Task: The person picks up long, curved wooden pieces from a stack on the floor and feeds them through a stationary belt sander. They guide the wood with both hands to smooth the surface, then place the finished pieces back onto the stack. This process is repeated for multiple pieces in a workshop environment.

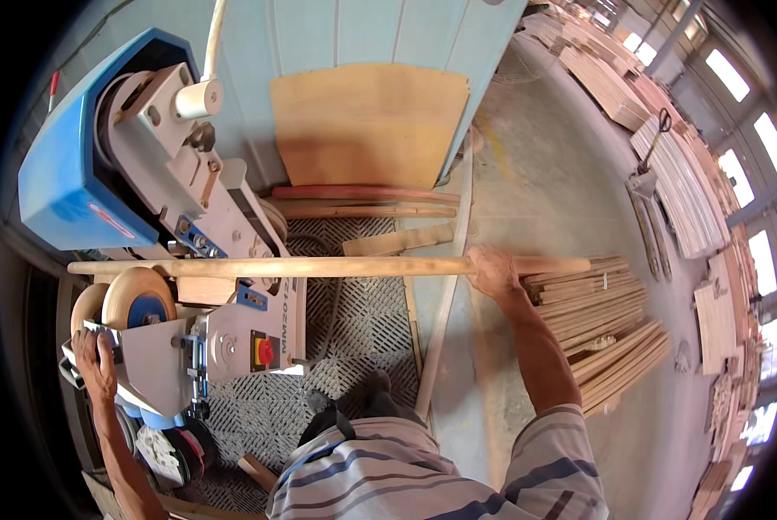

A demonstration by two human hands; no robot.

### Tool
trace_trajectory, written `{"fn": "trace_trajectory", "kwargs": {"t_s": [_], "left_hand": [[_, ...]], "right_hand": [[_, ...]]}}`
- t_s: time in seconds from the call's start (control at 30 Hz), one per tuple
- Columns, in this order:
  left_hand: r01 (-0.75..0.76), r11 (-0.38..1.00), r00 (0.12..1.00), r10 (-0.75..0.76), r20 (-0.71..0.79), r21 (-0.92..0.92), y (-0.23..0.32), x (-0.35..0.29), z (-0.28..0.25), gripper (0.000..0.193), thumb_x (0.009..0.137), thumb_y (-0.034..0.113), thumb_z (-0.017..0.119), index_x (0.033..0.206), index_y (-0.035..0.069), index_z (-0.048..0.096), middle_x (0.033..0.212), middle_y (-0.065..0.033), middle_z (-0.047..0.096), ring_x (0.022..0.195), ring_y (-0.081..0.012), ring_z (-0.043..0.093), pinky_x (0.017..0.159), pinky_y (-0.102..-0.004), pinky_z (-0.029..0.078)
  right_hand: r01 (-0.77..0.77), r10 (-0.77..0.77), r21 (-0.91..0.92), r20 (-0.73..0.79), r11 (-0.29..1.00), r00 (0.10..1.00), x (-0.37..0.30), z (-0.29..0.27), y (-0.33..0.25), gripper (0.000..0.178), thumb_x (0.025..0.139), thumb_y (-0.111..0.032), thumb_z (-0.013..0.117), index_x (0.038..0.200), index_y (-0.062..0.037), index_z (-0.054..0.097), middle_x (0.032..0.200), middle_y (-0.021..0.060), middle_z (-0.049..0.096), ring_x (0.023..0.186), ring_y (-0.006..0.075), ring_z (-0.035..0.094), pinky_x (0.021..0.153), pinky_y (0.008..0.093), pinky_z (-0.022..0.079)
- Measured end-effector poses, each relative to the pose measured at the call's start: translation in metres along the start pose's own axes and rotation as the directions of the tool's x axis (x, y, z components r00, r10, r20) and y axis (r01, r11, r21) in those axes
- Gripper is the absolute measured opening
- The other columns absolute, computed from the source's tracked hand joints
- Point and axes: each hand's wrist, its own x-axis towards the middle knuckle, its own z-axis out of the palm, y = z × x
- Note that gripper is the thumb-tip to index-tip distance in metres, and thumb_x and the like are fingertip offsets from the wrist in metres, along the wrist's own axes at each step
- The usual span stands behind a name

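A long round wooden pole lies level across the view, its left end over the tan wheels of a blue and grey belt sanding machine. My right hand is closed around the pole toward its right end. The pole passes just above the front wheel; whether it touches is not clear. My left hand is closed over the corner of the machine's grey housing, below the wheels, beside a black part. Its fingertips are partly hidden.
A red and yellow switch sits on the machine's front. Bundled wooden poles lie on the floor at right. A ribbed mat lies underfoot, with loose boards beyond. Farther right stand a pallet jack and stacked timber.
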Motion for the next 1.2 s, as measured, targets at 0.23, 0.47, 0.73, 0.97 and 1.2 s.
{"fn": "trace_trajectory", "kwargs": {"t_s": [0.23, 0.47, 0.73, 0.97, 1.2], "left_hand": [[0.017, 0.98, 0.999, -0.026, -0.044, -0.199, 0.037, 0.008, -0.007, 0.021, 0.089, 0.013, 0.049, 0.074, -0.003, 0.05, 0.077, -0.0171, 0.048, 0.077, -0.0353, 0.045, 0.075, -0.0451, 0.035], [-0.071, 0.993, 0.997, 0.066, -0.05, -0.092, 0.055, 0.024, -0.02, 0.021, 0.081, 0.018, 0.057, 0.068, 0.002, 0.056, 0.069, -0.0137, 0.05, 0.072, -0.0326, 0.047, 0.071, -0.0425, 0.036], [-0.045, 0.998, 0.998, 0.043, -0.039, -0.045, 0.059, 0.02, -0.029, 0.025, 0.08, 0.023, 0.058, 0.068, 0.001, 0.056, 0.068, -0.0121, 0.051, 0.07, -0.0298, 0.047, 0.074, -0.0403, 0.037], [-0.078, 0.993, 0.997, 0.077, -0.013, -0.089, 0.049, 0.019, -0.031, 0.03, 0.078, 0.028, 0.059, 0.066, 0.001, 0.054, 0.068, -0.0123, 0.05, 0.07, -0.03, 0.046, 0.07, -0.041, 0.037], [-0.089, 0.978, 0.985, 0.114, 0.126, -0.186, 0.046, 0.025, -0.031, 0.025, 0.073, 0.026, 0.062, 0.075, 0.001, 0.061, 0.078, -0.0155, 0.056, 0.077, -0.0328, 0.051, 0.075, -0.0416, 0.04]], "right_hand": [[-0.088, 0.087, 0.017, 0.084, 0.996, 0.993, -0.01, 0.007, -0.001, 0.029, 0.069, -0.012, 0.068, 0.094, -0.0093, 0.055, 0.096, 0.0114, 0.061, 0.094, 0.0336, 0.058, 0.079, 0.0461, 0.046], [-0.025, 0.025, -0.049, -0.01, 0.998, 1.0, -0.013, 0.013, 0.004, 0.026, 0.071, -0.015, 0.07, 0.091, -0.0075, 0.055, 0.086, 0.0151, 0.06, 0.085, 0.0372, 0.057, 0.074, 0.0469, 0.047], [-0.023, 0.024, -0.046, 0.029, 0.999, 0.999, 0.002, -0.007, -0.026, 0.027, 0.067, -0.008, 0.07, 0.086, -0.0063, 0.051, 0.082, 0.0126, 0.056, 0.082, 0.0351, 0.056, 0.072, 0.0457, 0.045], [-0.038, 0.04, -0.049, 0.038, 0.998, 0.998, 0.004, 0.002, -0.028, 0.026, 0.069, -0.012, 0.069, 0.087, -0.0078, 0.052, 0.084, 0.0129, 0.056, 0.085, 0.0356, 0.056, 0.075, 0.046, 0.045], [-0.082, 0.091, -0.095, 0.101, 0.992, 0.991, -0.011, 0.014, -0.007, 0.035, 0.072, -0.016, 0.069, 0.104, -0.0065, 0.059, 0.096, 0.0162, 0.061, 0.093, 0.0365, 0.057, 0.08, 0.0488, 0.046]]}}
